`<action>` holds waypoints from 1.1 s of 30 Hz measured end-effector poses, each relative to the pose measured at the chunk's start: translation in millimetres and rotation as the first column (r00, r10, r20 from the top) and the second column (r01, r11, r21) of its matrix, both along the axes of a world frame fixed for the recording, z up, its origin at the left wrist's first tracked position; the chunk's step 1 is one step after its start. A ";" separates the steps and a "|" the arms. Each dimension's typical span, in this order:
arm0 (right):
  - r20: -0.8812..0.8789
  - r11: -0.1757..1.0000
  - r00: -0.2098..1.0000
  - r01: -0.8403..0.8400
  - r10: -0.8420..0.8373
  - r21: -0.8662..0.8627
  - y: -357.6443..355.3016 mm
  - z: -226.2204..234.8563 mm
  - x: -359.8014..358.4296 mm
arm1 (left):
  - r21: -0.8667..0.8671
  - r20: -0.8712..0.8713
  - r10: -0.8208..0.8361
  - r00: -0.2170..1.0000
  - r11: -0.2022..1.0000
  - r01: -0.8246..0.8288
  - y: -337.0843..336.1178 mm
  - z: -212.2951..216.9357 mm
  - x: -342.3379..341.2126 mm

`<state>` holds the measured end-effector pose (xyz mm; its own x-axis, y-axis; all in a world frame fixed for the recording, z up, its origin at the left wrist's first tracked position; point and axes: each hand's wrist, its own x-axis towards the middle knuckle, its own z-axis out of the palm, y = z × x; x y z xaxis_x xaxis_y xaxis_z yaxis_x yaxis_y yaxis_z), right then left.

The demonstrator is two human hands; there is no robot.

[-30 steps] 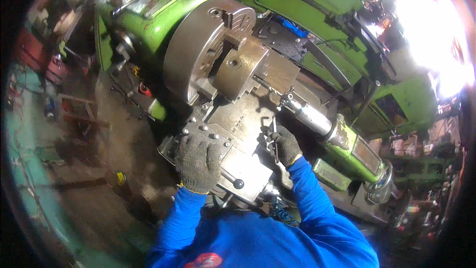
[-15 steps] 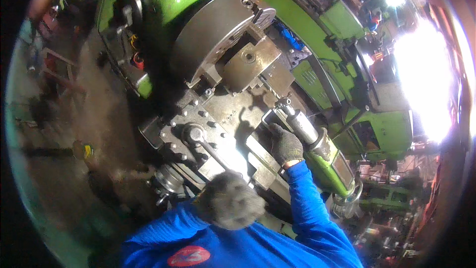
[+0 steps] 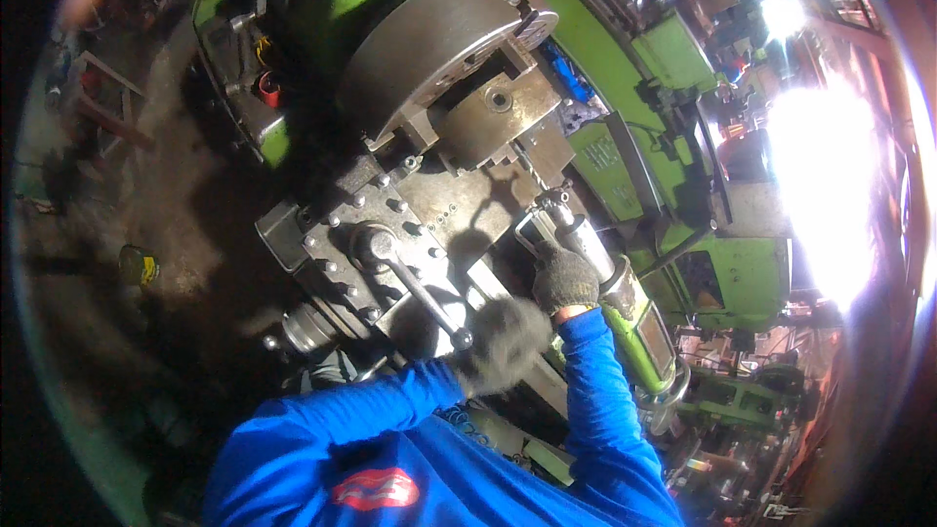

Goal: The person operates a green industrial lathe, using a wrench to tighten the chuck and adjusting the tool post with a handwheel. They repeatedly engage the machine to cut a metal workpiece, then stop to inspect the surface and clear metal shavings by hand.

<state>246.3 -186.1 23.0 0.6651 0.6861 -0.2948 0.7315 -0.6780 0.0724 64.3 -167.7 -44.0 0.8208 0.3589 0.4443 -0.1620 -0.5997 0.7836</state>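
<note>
A large metal lathe chuck (image 3: 429,49) grips a round workpiece (image 3: 493,112). A drill bit (image 3: 530,166) points at the workpiece's face, held in a drill chuck (image 3: 552,203) on the tailstock quill (image 3: 591,245). My right hand (image 3: 566,278), in a dark grey glove, is closed beside the quill. Its fingers meet the end of a bent metal bar (image 3: 528,231) and are partly hidden. My left hand (image 3: 503,346), also gloved, is smeared by motion. It hovers close to the ball end of the tool post lever (image 3: 422,293), and its fingers cannot be made out.
The tool post (image 3: 371,252), studded with bolts, stands left of my hands on the carriage. Behind the tailstock body (image 3: 639,332) are green machine panels (image 3: 605,171). A red cup-like item (image 3: 268,88) sits at the headstock's left side. Bright light glares at the right.
My left hand has moved right and up, away from my body, uncovering the lever's ball end. My right hand stays beside the quill. The whole view has shifted slightly.
</note>
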 end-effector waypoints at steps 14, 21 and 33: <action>-0.020 0.999 0.998 -0.052 0.052 -0.002 18.1 52.7 -28.6 | -0.935 -0.129 -0.096 0.987 -0.320 -0.153 68.0 -93.3 175.1; 0.121 0.989 0.983 -0.144 0.141 0.016 -5.1 25.2 -6.1 | -0.973 -0.223 -0.075 0.972 -0.043 -0.226 64.7 -98.5 184.2; 0.137 0.983 0.973 -0.183 0.186 -0.034 16.5 11.2 -8.6 | -0.957 0.250 -0.350 0.903 -0.234 0.175 92.3 -114.3 199.0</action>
